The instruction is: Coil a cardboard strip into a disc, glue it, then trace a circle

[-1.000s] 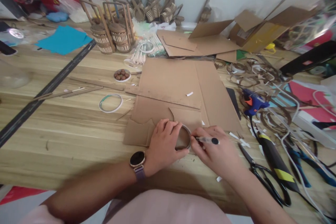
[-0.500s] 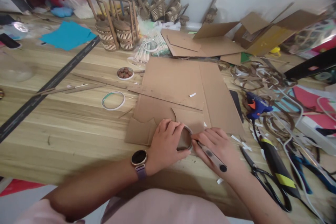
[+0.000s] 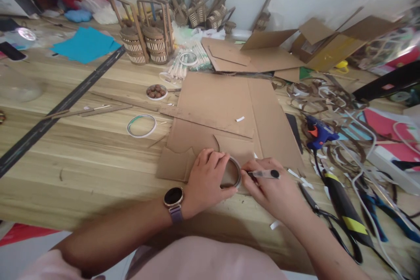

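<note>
My left hand [image 3: 208, 179], with a watch on its wrist, holds a round ring [image 3: 236, 170] down on the cardboard sheet [image 3: 216, 94]. Its fingers lie over the ring's left side and the thumb reaches along the near edge. In my right hand [image 3: 271, 188] is a pen [image 3: 265, 174], pinched between thumb and fingers. The pen's black end points right, and its tip is at the ring's right outer edge, mostly hidden by the fingers. A curved slit [image 3: 216, 142] shows in the cardboard just beyond my left hand.
Scissors [image 3: 333, 223], a black-and-yellow tool [image 3: 348, 210], pliers [image 3: 377, 210] and a blue glue gun [image 3: 320, 133] lie on the right. Another ring [image 3: 141, 126] and a dish of brown balls [image 3: 156, 92] are on the left. Small woven baskets [image 3: 157, 41] stand behind.
My right hand has turned, so the pen's rear end has swung up and away from me, now pointing right. My left hand and the ring stay in place.
</note>
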{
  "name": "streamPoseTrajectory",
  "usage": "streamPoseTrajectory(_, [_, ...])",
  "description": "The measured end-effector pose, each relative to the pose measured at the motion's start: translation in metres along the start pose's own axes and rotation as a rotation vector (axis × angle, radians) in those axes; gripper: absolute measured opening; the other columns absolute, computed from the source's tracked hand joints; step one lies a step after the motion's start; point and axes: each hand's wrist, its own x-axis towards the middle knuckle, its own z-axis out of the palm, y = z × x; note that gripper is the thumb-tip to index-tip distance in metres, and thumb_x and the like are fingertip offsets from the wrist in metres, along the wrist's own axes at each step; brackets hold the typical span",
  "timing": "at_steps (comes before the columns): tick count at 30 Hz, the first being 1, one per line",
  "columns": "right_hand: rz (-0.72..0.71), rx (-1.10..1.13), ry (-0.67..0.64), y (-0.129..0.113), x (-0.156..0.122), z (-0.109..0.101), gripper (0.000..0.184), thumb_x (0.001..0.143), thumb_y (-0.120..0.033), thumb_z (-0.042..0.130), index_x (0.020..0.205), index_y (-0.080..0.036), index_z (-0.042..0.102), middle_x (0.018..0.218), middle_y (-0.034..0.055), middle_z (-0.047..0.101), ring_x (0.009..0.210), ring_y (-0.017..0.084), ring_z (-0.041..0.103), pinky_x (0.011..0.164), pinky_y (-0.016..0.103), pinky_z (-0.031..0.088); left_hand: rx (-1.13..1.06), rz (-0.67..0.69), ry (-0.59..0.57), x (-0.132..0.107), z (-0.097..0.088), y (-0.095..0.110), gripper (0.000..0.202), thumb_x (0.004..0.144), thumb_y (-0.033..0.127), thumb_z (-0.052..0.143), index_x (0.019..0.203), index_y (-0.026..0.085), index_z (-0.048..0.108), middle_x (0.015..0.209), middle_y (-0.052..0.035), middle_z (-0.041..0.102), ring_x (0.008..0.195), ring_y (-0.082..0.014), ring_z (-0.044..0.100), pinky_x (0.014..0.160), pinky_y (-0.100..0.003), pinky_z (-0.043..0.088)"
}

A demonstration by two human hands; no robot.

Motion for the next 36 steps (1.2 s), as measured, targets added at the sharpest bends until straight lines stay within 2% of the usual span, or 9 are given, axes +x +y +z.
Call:
streamPoseTrajectory(9, [-0.087, 0.029, -0.014, 0.001, 0.009, 0.006, 0.018, 0.093, -0.013, 0.046, 0.081, -0.019, 0.058, 0.069, 0.0016, 0.064, 0.067, 0.018, 0.057, 0.072, 0.032, 0.035, -0.014, 0.003, 0.006, -0.001, 0.001, -0.001, 0.067, 0.075, 0.042, 0.072, 0.132, 0.013, 0.051, 0.124, -0.0107, 0.057, 0.122, -0.0338, 0.040, 0.109, -0.049, 0.036])
streamPoseTrajectory(14, [-0.094, -0.019, -0.063, -0.005, 0.004, -0.003, 0.027, 0.096, -0.020, 0.042, 0.074, -0.018, 0.057, 0.061, 0.0022, 0.062, 0.058, 0.018, 0.057, 0.070, 0.033, 0.039, -0.006, 0.005, -0.001, 0.000, 0.000, 0.000, 0.063, 0.077, 0.040, 0.069, 0.132, 0.014, 0.051, 0.125, -0.0105, 0.057, 0.123, -0.0333, 0.040, 0.110, -0.048, 0.036])
streamPoseTrajectory(16, [-0.018, 0.103, -0.083, -0.002, 0.006, -0.012, 0.029, 0.097, -0.023, 0.040, 0.073, -0.020, 0.057, 0.063, 0.0023, 0.065, 0.057, 0.017, 0.060, 0.063, 0.030, 0.041, 0.001, 0.001, -0.001, 0.000, 0.000, 0.000, 0.064, 0.076, 0.042, 0.070, 0.132, 0.014, 0.051, 0.126, -0.0105, 0.057, 0.122, -0.0337, 0.040, 0.109, -0.049, 0.036])
streamPoseTrajectory(18, [0.132, 0.233, -0.056, 0.005, 0.010, -0.021, 0.029, 0.097, -0.025, 0.040, 0.074, -0.021, 0.057, 0.067, 0.0016, 0.067, 0.055, 0.015, 0.061, 0.054, 0.027, 0.040, 0.007, -0.001, -0.002, 0.000, -0.001, 0.000, 0.068, 0.075, 0.042, 0.072, 0.132, 0.015, 0.050, 0.127, -0.0104, 0.056, 0.122, -0.0340, 0.040, 0.109, -0.049, 0.036])
streamPoseTrajectory(21, [0.283, 0.296, -0.019, 0.018, 0.019, -0.029, 0.025, 0.094, -0.031, 0.044, 0.074, -0.022, 0.055, 0.071, 0.0022, 0.068, 0.052, 0.014, 0.059, 0.050, 0.026, 0.039, 0.010, 0.003, -0.003, -0.001, -0.001, 0.000, 0.071, 0.073, 0.042, 0.074, 0.134, 0.015, 0.049, 0.126, -0.0102, 0.057, 0.122, -0.0340, 0.040, 0.109, -0.049, 0.036])
streamPoseTrajectory(23, [0.266, 0.336, -0.105, 0.023, 0.025, -0.028, 0.024, 0.093, -0.033, 0.045, 0.075, -0.021, 0.055, 0.072, 0.0025, 0.067, 0.054, 0.014, 0.059, 0.053, 0.026, 0.040, 0.009, 0.000, 0.004, -0.001, -0.001, 0.000, 0.070, 0.072, 0.042, 0.075, 0.133, 0.016, 0.050, 0.125, -0.0102, 0.057, 0.121, -0.0340, 0.041, 0.108, -0.048, 0.037])
streamPoseTrajectory(28, [0.186, 0.414, -0.359, 0.020, 0.033, -0.014, 0.022, 0.094, -0.034, 0.043, 0.081, -0.021, 0.055, 0.060, -0.0024, 0.057, 0.049, 0.013, 0.050, 0.052, 0.025, 0.038, 0.004, 0.004, 0.027, 0.000, 0.001, -0.001, 0.067, 0.072, 0.041, 0.074, 0.130, 0.017, 0.052, 0.125, -0.0105, 0.057, 0.121, -0.0344, 0.042, 0.107, -0.049, 0.038])
streamPoseTrajectory(33, [0.134, 0.402, -0.467, 0.018, 0.040, -0.009, 0.022, 0.094, -0.029, 0.043, 0.074, -0.021, 0.050, 0.061, -0.0018, 0.055, 0.053, 0.013, 0.049, 0.054, 0.025, 0.037, 0.009, 0.012, 0.032, -0.001, 0.002, -0.001, 0.067, 0.072, 0.042, 0.074, 0.130, 0.016, 0.052, 0.123, -0.0109, 0.057, 0.121, -0.0343, 0.042, 0.107, -0.049, 0.038])
streamPoseTrajectory(36, [0.091, 0.310, -0.512, 0.020, 0.045, -0.007, 0.022, 0.094, -0.028, 0.043, 0.074, -0.021, 0.050, 0.064, 0.0002, 0.057, 0.057, 0.015, 0.052, 0.056, 0.026, 0.037, 0.018, 0.007, 0.020, -0.001, 0.001, 0.000, 0.068, 0.072, 0.042, 0.074, 0.130, 0.015, 0.052, 0.123, -0.0116, 0.057, 0.121, -0.0346, 0.042, 0.107, -0.050, 0.038])
